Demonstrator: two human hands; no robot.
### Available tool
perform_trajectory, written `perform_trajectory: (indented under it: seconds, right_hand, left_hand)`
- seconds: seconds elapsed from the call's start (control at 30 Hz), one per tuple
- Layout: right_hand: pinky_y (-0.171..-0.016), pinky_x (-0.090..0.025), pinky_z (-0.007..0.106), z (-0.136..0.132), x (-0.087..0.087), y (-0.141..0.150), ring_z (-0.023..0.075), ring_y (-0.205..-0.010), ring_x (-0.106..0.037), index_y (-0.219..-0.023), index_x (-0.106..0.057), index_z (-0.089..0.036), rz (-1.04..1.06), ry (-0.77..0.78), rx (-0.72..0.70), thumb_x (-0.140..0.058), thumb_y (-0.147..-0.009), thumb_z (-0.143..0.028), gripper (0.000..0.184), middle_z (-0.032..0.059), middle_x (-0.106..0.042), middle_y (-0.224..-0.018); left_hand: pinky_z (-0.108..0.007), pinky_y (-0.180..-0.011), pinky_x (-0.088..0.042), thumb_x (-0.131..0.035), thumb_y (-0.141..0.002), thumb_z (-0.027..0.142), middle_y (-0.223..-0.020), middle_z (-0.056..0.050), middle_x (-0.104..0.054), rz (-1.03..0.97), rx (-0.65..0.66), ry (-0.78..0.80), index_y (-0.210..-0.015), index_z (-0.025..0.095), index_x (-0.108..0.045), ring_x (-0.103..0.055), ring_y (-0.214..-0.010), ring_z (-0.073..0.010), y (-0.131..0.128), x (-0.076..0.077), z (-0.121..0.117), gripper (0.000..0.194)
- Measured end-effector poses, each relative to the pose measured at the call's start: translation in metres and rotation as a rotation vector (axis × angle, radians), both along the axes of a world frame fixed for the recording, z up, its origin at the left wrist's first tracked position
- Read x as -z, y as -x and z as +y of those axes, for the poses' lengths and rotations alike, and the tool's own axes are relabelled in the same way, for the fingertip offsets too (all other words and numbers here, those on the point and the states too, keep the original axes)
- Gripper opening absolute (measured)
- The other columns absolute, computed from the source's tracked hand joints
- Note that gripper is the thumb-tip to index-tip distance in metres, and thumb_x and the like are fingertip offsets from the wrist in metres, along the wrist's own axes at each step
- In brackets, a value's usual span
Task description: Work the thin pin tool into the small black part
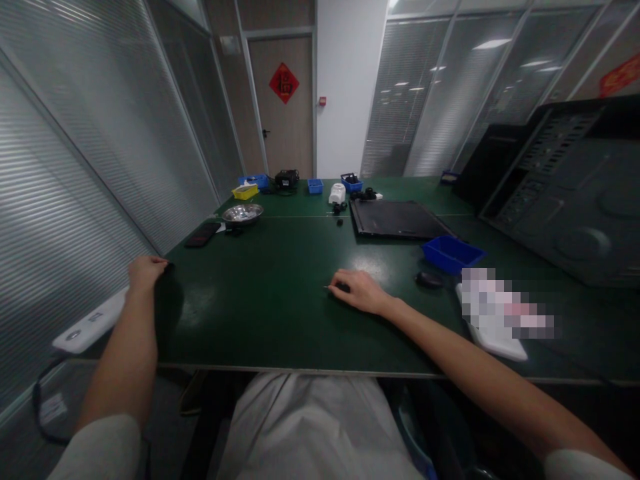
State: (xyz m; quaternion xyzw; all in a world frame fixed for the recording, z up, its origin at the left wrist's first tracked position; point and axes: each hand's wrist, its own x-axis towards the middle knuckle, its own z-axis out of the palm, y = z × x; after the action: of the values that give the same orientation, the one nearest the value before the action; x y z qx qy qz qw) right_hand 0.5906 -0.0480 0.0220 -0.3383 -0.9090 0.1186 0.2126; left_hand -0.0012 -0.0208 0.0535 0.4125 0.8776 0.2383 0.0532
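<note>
On the green tabletop rests my right hand (357, 290), its fingers closed round a small dark object with a thin pale tip (326, 287) that sticks out to the left; its exact kind is too small to tell. At the table's left edge my left hand (145, 270) is closed, with a small black piece (170, 267) at its fingertips. I cannot make out what that piece is. A white power strip (95, 323) lies partly behind my left forearm. To the right of my right hand is a black computer mouse (429, 279).
A blue tray (453, 255), a flat black panel (397, 219) and an open computer case (575, 200) occupy the right side. A metal bowl (243, 214) and a dark phone (203, 235) lie left. Small bins, including a yellow tray (245, 193), line the back.
</note>
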Motion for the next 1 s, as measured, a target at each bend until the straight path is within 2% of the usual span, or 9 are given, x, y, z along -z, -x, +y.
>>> perform_trajectory:
  seconds: [0.1, 0.17, 0.23, 0.3, 0.4, 0.53, 0.63, 0.8, 1.0]
  right_hand:
    - [-0.072, -0.041, 0.028, 0.0, 0.001, 0.0, 0.0156, -0.079, -0.063, -0.101, -0.068, -0.021, -0.001, -0.002, 0.001, -0.057, -0.102, -0.034, 0.017, 0.0038, -0.07, -0.098]
    - [-0.071, -0.041, 0.028, 0.001, 0.001, 0.0, 0.0153, -0.078, -0.062, -0.101, -0.068, -0.021, -0.007, -0.005, 0.006, -0.057, -0.102, -0.035, 0.017, 0.0034, -0.07, -0.098]
    - [-0.071, -0.04, 0.027, 0.001, 0.002, 0.001, 0.0152, -0.078, -0.062, -0.102, -0.068, -0.021, -0.01, -0.004, 0.01, -0.057, -0.102, -0.035, 0.017, 0.0032, -0.07, -0.098]
    - [-0.072, -0.041, 0.027, 0.001, 0.002, 0.001, 0.0153, -0.079, -0.062, -0.102, -0.068, -0.021, -0.01, 0.0, 0.008, -0.057, -0.102, -0.035, 0.017, 0.0033, -0.07, -0.099]
    - [-0.073, -0.041, 0.028, 0.001, 0.002, 0.001, 0.0157, -0.08, -0.063, -0.101, -0.067, -0.021, -0.004, -0.002, 0.007, -0.057, -0.102, -0.035, 0.017, 0.0035, -0.069, -0.098]
    - [-0.073, -0.041, 0.028, 0.002, 0.004, 0.001, 0.0161, -0.08, -0.062, -0.1, -0.068, -0.022, -0.008, -0.007, 0.012, -0.058, -0.1, -0.033, 0.015, 0.0034, -0.069, -0.096]
    - [-0.073, -0.041, 0.028, 0.002, 0.004, 0.002, 0.0164, -0.08, -0.063, -0.1, -0.068, -0.022, -0.006, -0.008, 0.024, -0.058, -0.1, -0.033, 0.015, 0.0031, -0.07, -0.096]
    - [-0.073, -0.041, 0.028, 0.001, 0.002, 0.002, 0.0162, -0.08, -0.063, -0.1, -0.068, -0.022, -0.009, -0.009, 0.017, -0.059, -0.1, -0.032, 0.013, 0.0028, -0.069, -0.096]
    - [-0.071, -0.04, 0.028, 0.0, 0.002, 0.003, 0.0159, -0.078, -0.062, -0.099, -0.068, -0.022, -0.025, -0.022, 0.035, -0.059, -0.1, -0.031, 0.013, 0.003, -0.069, -0.095]
  left_hand:
    - [-0.024, -0.071, -0.039, -0.07, -0.085, 0.019, -0.059, -0.002, -0.063, -0.032, 0.05, 0.009, -0.087, 0.007, -0.077, -0.059, -0.072, -0.0192, -0.016, -0.001, 0.008, 0.014]
    - [-0.025, -0.074, -0.043, -0.072, -0.085, 0.023, -0.073, -0.003, -0.072, -0.083, 0.146, 0.018, -0.094, 0.011, -0.079, -0.063, -0.077, -0.0191, -0.043, 0.003, 0.018, 0.016]
    - [-0.025, -0.077, -0.047, -0.076, -0.083, 0.031, -0.093, -0.003, -0.077, -0.169, 0.327, 0.032, -0.101, 0.019, -0.081, -0.066, -0.084, -0.0193, -0.087, 0.011, 0.027, 0.022]
    - [-0.03, -0.086, -0.05, -0.075, -0.085, 0.039, -0.113, -0.008, -0.076, -0.311, 0.683, 0.041, -0.109, 0.021, -0.081, -0.068, -0.099, -0.0241, -0.144, 0.022, 0.032, 0.03]
    - [-0.037, -0.096, -0.049, -0.073, -0.086, 0.046, -0.118, -0.01, -0.074, -0.464, 1.114, 0.041, -0.108, 0.024, -0.082, -0.067, -0.109, -0.027, -0.236, 0.039, 0.026, 0.032]
    - [-0.039, -0.092, -0.05, -0.072, -0.088, 0.046, -0.108, -0.009, -0.076, -0.591, 1.344, -0.044, -0.105, 0.026, -0.082, -0.07, -0.099, -0.0254, -0.315, 0.055, 0.008, 0.029]
    - [-0.04, -0.09, -0.05, -0.07, -0.091, 0.046, -0.107, -0.009, -0.076, -0.591, 1.345, -0.092, -0.106, 0.026, -0.081, -0.07, -0.097, -0.0254, -0.331, 0.058, -0.001, 0.027]
    - [-0.038, -0.09, -0.049, -0.056, -0.1, 0.047, -0.112, -0.009, -0.074, -0.448, 1.361, -0.159, -0.112, 0.026, -0.079, -0.067, -0.101, -0.0243, -0.326, 0.049, -0.016, 0.033]
    - [-0.035, -0.074, -0.047, -0.068, -0.093, 0.05, -0.1, -0.01, -0.07, -0.285, 1.42, -0.201, -0.113, 0.026, -0.078, -0.062, -0.084, -0.022, -0.325, 0.045, -0.023, 0.033]
